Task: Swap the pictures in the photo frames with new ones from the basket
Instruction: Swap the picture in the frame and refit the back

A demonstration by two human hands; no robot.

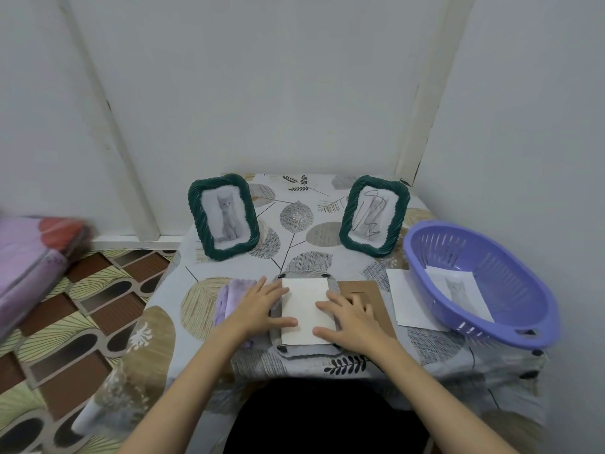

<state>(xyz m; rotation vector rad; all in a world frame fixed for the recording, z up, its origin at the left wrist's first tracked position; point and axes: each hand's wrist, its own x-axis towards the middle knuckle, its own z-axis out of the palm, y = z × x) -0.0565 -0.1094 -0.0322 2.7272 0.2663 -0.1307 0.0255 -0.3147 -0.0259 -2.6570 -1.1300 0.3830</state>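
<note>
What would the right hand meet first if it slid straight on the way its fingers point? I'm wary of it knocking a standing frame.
Probably the left hand, across the white sheet under the right hand; neither standing frame.

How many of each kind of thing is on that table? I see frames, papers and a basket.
Photo frames: 3, two green ones standing and one face down under both hands
Loose sheets: 3, on the frame, beside the basket, in the basket
Basket: 1
Purple cloth: 1
Cardboard backing: 1
Total: 9
</note>
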